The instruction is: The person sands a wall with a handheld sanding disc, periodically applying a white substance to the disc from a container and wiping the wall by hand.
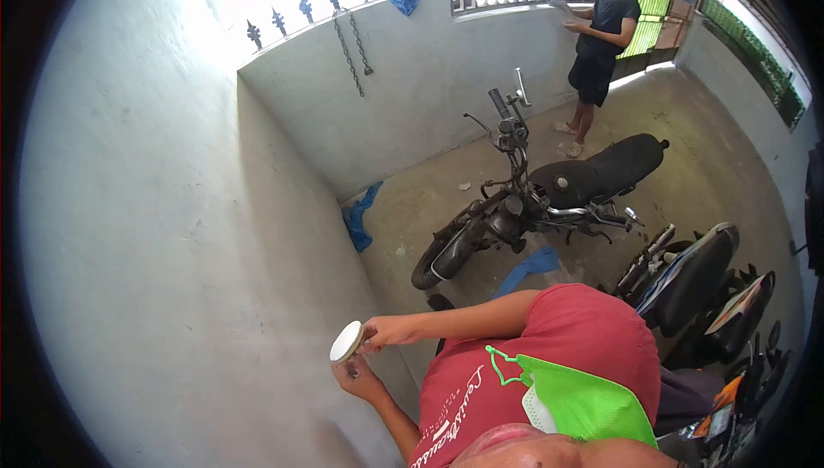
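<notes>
A round white-faced disc (346, 342) with a tan rim, like a lid or shallow can, is held up in front of the pale wall. My right hand (384, 335) grips its edge with closed fingers. Just below, my left hand (357, 380) has its fingers curled up against the underside, and dark marks show on it. Whatever lies between the two hands behind the rim is hidden. My red shirt (566, 348) and a bright green face mask (584, 399) fill the bottom of the view.
A painted wall (163, 236) rises close on my left. A black motorcycle (549, 189) stands beyond me, with more motorbikes (695, 275) at right. Blue cloths (360, 215) lie on the floor. Another person (602, 39) stands near the fence, and a chain (349, 52) hangs on the low wall.
</notes>
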### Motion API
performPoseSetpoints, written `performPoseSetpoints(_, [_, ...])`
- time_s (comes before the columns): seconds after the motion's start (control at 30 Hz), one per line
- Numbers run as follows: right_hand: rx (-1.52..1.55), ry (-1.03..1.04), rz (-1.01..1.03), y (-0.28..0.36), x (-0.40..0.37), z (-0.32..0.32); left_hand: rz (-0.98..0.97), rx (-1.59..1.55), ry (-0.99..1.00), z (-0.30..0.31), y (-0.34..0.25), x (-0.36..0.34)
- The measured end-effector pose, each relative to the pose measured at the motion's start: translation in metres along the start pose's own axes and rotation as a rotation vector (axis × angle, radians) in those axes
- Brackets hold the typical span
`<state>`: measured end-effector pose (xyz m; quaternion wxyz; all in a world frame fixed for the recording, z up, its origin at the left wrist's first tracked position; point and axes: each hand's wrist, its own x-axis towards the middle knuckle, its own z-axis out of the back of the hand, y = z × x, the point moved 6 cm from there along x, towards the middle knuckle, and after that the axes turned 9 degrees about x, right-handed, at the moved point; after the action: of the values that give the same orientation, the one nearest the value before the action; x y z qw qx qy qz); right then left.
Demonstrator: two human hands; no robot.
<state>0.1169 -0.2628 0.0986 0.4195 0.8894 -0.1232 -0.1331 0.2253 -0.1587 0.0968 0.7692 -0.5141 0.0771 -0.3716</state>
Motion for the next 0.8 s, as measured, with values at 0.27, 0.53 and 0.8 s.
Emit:
performPoseSetpoints(0.27, [-0.108, 0.022, -0.018, -0.006, 0.011, -0.003, -0.053, 0.005, -0.106, 0.009, 0.009, 0.003])
performPoseSetpoints(0.53, [-0.044, -0.033, -0.159, -0.024, 0.034, 0.001, 0.033, -0.067, -0.231, 0.034, 0.042, -0.001])
performPoseSetpoints(0.8, [-0.224, -0.02, -0.351, -0.042, 0.075, -0.028, 0.127, 0.035, -0.394, 0.1, 0.039, -0.041])
